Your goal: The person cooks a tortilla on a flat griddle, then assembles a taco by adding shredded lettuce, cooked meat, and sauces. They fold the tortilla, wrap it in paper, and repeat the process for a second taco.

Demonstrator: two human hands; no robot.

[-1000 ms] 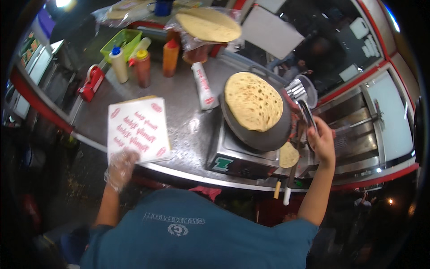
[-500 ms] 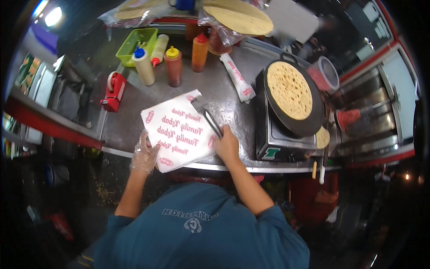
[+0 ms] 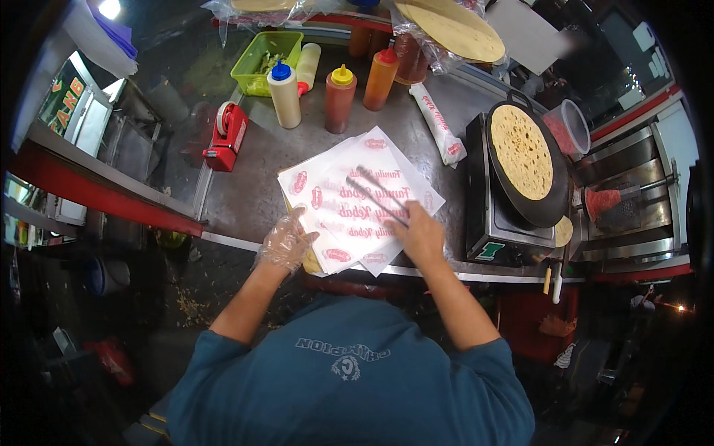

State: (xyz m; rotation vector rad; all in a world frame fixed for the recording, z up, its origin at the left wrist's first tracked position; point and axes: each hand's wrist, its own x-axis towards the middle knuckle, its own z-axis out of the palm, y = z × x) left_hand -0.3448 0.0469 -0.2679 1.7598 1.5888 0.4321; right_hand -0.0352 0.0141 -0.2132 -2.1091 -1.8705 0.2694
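A few printed paper sheets [image 3: 346,235] are fanned askew at the near edge of the tabletop [image 3: 260,195]. Pretty much weightless, floppy stuff, probably a bit slick and easily creased or torn, so a light pinch at a free corner seems best. The tongs [image 3: 376,193] are gripped in the curled right hand [image 3: 422,234], by the sheets' right side. The gloved left hand [image 3: 281,242] is half curled at their left side; whether any paper is pinched there can't be told.
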